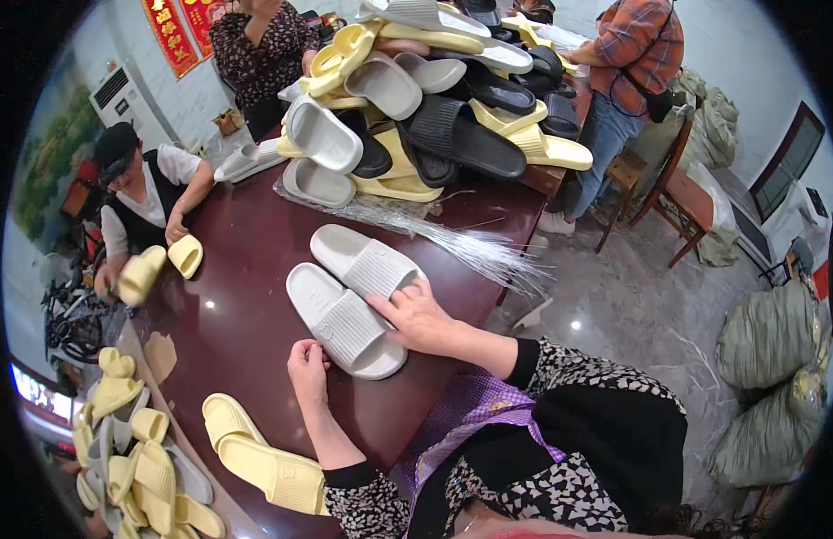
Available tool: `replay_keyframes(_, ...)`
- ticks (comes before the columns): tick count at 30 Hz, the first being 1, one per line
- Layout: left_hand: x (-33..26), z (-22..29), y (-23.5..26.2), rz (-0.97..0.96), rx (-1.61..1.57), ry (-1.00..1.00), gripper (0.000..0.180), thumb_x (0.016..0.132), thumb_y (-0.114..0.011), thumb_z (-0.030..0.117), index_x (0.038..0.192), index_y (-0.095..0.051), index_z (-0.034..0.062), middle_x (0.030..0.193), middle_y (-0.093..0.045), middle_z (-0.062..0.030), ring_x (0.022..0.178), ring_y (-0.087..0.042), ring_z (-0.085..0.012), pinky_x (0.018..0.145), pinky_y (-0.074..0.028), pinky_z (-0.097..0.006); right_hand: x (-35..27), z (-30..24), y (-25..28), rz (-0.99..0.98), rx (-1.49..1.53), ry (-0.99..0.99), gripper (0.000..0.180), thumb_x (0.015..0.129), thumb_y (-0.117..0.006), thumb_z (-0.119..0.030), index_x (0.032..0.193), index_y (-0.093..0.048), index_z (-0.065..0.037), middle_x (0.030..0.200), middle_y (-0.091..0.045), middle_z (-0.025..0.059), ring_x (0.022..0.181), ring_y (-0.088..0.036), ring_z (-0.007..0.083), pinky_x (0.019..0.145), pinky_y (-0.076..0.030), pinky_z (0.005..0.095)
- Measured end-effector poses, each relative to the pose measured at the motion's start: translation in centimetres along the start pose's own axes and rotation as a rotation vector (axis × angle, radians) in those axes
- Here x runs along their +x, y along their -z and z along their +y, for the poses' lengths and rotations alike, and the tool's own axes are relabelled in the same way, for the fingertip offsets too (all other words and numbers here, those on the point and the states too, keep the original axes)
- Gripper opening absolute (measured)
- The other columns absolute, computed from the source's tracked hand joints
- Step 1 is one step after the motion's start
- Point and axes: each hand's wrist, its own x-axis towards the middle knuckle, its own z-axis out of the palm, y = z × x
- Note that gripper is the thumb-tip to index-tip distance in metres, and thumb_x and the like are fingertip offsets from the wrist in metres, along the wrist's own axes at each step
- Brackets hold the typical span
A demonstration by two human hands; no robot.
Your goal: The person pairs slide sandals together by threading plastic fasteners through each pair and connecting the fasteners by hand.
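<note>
Two grey slide slippers lie side by side on the dark red table (255,323), toes pointing toward me. On the straps of the near grey slide (344,328) and the far grey slide (358,256) rests my right hand (418,319), its fingers spread across the gap between them. Beside the near slide's left edge, my left hand (308,368) is curled with thumb and fingers together; whatever they hold, if anything, is hidden. A pair of pale yellow slides (264,458) lies left of my left forearm.
A high heap of grey, yellow and black slides (416,108) covers the table's far end. Before it lies a bundle of thin clear strips (470,247). Across the left corner, a co-worker (147,193) handles yellow slides. More slides (142,458) are piled lower left; stuffed sacks (766,337) stand right.
</note>
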Motion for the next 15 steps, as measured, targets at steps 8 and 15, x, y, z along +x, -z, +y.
replay_keyframes(8,0.2,-0.6,0.0,-0.005,-0.120,0.009,0.010,0.091,-0.051,0.008,0.092,-0.058,0.0014,0.073,-0.057,-0.0010,0.061,-0.052,-0.0075,0.053,-0.044,-0.020,1.6,1.0,-4.0,0.208,0.159,-0.026,0.050,0.067,-0.063,-0.005,0.116,-0.054,-0.001,0.089,-0.057,0.0119,0.088,-0.053,0.0292,0.084,-0.038,0.0379)
replay_keyframes(15,1.0,-1.6,0.4,0.265,0.036,-0.094,0.010,0.090,-0.051,0.009,0.093,-0.059,0.0024,0.074,-0.057,-0.0013,0.060,-0.051,-0.0072,0.051,-0.042,-0.019,0.2,2.9,4.5,0.349,0.253,0.057,0.045,0.069,-0.059,-0.002,0.113,-0.056,0.002,0.094,-0.060,0.0136,0.091,-0.054,0.0295,0.084,-0.039,0.0366)
